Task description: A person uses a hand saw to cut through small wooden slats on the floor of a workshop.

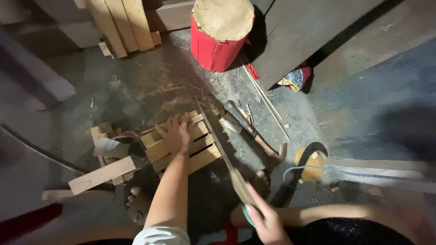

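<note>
Dusty concrete floor [113,90] lies under us, strewn with sawdust and thin wood slivers. Our left hand [178,134] is spread flat, fingers open, pressing on a small slatted wooden crate [200,149] that sits on the floor just ahead of our bare foot [136,199]. Our right hand [265,222] is closed around the green handle of a hand saw [222,154], whose long blade runs up and away along the right edge of the crate; whether its teeth touch the wood we cannot quite tell, since the blade is blurred. Just right of the blade lies a hammer [247,129] with a dark head and wooden handle. Left of the crate rests a loose pile of short wood offcuts [102,174]. Farther off stands a red-sided round stump [220,34], with pale planks [122,22] leaning near it. A yellow disc [311,163] lies at the right.
</note>
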